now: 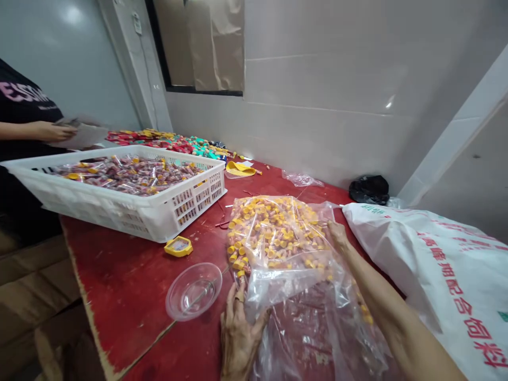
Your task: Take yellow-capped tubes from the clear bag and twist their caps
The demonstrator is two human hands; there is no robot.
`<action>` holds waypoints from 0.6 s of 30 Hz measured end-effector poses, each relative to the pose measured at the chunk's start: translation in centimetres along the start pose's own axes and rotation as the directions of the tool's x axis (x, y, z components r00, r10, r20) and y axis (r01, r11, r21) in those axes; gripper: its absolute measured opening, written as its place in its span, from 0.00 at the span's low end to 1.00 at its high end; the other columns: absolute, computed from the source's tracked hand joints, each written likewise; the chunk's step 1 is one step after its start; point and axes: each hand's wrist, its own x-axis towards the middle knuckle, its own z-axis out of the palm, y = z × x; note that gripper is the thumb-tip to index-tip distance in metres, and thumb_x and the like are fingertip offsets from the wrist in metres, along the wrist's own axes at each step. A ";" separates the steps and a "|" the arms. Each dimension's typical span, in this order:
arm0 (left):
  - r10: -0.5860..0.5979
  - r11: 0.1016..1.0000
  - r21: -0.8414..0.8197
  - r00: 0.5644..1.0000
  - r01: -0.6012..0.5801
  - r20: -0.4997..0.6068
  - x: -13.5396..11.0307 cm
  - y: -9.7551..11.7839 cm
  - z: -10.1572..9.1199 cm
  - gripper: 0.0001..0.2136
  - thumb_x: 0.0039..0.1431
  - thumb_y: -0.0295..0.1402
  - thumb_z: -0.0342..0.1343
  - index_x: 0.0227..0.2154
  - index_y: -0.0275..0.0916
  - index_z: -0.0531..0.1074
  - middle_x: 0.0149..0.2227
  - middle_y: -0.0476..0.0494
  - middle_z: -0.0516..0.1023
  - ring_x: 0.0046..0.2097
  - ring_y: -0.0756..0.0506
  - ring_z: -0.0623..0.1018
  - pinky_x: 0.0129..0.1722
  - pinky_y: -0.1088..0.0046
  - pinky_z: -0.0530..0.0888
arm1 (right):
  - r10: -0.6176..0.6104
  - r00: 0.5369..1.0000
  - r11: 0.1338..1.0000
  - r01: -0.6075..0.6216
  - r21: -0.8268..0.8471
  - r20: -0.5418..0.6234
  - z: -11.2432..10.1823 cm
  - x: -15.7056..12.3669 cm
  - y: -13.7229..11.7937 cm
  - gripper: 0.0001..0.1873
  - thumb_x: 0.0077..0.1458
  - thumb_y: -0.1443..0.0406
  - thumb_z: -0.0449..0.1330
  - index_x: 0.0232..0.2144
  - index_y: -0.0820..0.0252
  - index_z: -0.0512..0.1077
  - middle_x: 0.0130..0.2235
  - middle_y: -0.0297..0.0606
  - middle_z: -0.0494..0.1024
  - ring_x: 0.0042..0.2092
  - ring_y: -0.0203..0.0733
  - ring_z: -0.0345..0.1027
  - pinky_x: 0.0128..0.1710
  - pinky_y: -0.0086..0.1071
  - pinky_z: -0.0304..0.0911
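Right now: two hands working one clear plastic bag (pixel 291 293), packed with yellow-capped wrapped sticks (pixel 273 233)
Left hand (pixel 238 338): fingers curled at the bag's near edge, seemingly gathering the film, thumb out of sight
Right hand (pixel 337 234): fingers pressed together, tips against the bag's far side; whether it pinches, cannot tell
Bag: lying on the red-painted wooden table (pixel 119 286), slack film trailing toward the person
Close by: an empty-looking clear plastic bowl (pixel 193 292) left of the bag, a white printed sack (pixel 428 286) right
Across the table: a white plastic crate (pixel 198 203) of wrapped goods, a co-worker's hand (pixel 51 131) at papers
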 end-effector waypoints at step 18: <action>-0.144 0.968 -0.200 0.988 0.154 0.064 0.3 1.3 -0.5 0.16 0.60 0.35 0.43 0.44 0.35 0.71 0.40 0.32 0.76 0.47 0.35 0.74 0.48 0.55 0.70 | -0.324 0.939 0.921 0.285 -0.265 -0.116 -7.0 -1.8 -7.4 0.35 0.61 0.47 0.38 0.24 0.65 0.73 0.21 0.39 0.67 0.27 0.42 0.60 0.29 0.33 0.53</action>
